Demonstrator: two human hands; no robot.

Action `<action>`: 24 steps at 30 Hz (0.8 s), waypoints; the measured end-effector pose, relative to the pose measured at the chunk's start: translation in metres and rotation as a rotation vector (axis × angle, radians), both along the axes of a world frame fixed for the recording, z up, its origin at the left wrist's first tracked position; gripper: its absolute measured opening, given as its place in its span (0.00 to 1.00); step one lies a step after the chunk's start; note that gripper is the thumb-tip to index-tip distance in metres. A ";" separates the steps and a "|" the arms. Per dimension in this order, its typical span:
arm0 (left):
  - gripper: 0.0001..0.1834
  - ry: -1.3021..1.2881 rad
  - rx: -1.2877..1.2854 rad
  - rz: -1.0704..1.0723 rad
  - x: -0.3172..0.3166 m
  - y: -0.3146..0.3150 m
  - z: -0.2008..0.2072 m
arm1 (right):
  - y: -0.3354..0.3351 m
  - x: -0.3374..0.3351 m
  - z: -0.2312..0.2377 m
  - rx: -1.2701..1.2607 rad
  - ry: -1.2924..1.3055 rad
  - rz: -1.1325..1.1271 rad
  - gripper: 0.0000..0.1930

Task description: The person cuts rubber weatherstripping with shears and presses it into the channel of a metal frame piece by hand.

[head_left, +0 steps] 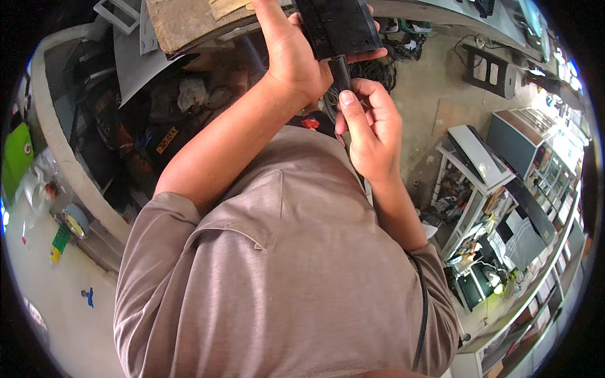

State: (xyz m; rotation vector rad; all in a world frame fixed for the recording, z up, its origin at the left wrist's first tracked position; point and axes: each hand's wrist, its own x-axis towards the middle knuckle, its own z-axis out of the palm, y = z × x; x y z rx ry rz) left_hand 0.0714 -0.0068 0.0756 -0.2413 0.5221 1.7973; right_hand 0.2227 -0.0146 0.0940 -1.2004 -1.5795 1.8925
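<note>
At the top of the view my left hand (pixel 291 55) is closed around a flat black box-shaped case (pixel 343 26). Its palm lies along the left side, and fingertips show past the right edge. From the case's lower edge a short dark tube-like piece (pixel 340 70) sticks out toward me; whether it is fixed to the case I cannot tell. My right hand (pixel 373 129) pinches near the tube's lower end between thumb and fingers. A thin dark strand hangs below that pinch. The top of the case is cut off by the frame.
A worn wooden board (pixel 189 25) lies behind my left forearm. Tangled black cables (pixel 381 72) lie beyond my right hand. On the right stand a white-framed shelf (pixel 463 195) and a grey cabinet (pixel 520 142). A curved pale ledge (pixel 53 126) runs along the left.
</note>
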 end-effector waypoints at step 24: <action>0.55 0.024 -0.099 0.006 0.007 0.009 0.002 | 0.009 -0.002 0.008 -0.023 -0.060 0.030 0.12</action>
